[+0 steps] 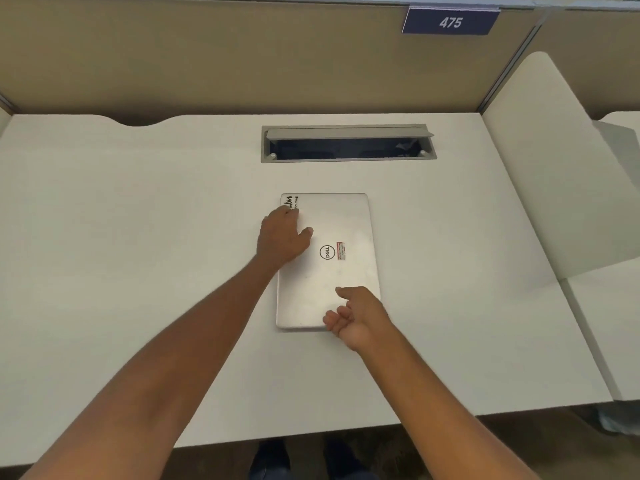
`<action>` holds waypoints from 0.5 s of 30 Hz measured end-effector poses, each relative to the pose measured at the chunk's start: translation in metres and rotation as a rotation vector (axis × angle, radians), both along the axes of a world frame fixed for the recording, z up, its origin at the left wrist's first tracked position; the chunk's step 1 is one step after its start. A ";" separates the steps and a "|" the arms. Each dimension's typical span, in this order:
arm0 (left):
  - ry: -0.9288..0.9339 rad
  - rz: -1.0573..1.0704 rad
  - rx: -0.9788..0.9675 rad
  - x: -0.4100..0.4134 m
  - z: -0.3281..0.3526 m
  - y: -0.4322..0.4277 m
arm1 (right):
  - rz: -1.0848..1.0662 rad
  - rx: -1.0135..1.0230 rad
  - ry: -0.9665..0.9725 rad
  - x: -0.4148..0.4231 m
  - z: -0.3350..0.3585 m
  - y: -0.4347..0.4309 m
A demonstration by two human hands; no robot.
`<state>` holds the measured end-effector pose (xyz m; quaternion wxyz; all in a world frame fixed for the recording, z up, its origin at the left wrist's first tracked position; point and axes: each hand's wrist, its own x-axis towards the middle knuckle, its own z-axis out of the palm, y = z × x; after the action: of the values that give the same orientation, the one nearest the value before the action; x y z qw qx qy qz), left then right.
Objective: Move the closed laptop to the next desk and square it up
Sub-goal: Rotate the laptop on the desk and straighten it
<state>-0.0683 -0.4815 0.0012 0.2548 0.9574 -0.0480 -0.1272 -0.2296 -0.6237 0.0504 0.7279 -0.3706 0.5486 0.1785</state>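
A closed silver laptop [346, 271] lies flat in the middle of a white desk [138, 254], its long side running away from me. It bears a round logo, a red-and-white sticker and a black sticker at its far left corner. My left hand [282, 239] rests on the laptop's left edge near that far corner, fingers over the side and thumb on the lid. My right hand [355, 318] is at the near right corner, palm turned up, fingers loosely curled and apart. Whether it touches the laptop is unclear.
A grey cable tray [348, 143] with its lid raised is sunk into the desk behind the laptop. A beige partition [207, 57] with a blue "475" sign [450, 21] backs the desk. A white divider [554, 168] separates a neighbouring desk [609, 323] on the right.
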 end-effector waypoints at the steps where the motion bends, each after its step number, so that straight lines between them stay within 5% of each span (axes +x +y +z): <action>1: 0.009 -0.043 0.045 0.005 -0.001 -0.003 | -0.040 0.043 0.034 -0.005 -0.002 0.002; 15: 0.018 -0.247 0.212 0.068 0.011 -0.048 | -0.256 0.051 0.113 -0.023 -0.029 0.030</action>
<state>-0.0001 -0.5298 0.0124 0.1353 0.9645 -0.1495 -0.1704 -0.2529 -0.5934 0.0217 0.7218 -0.2683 0.6268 0.1189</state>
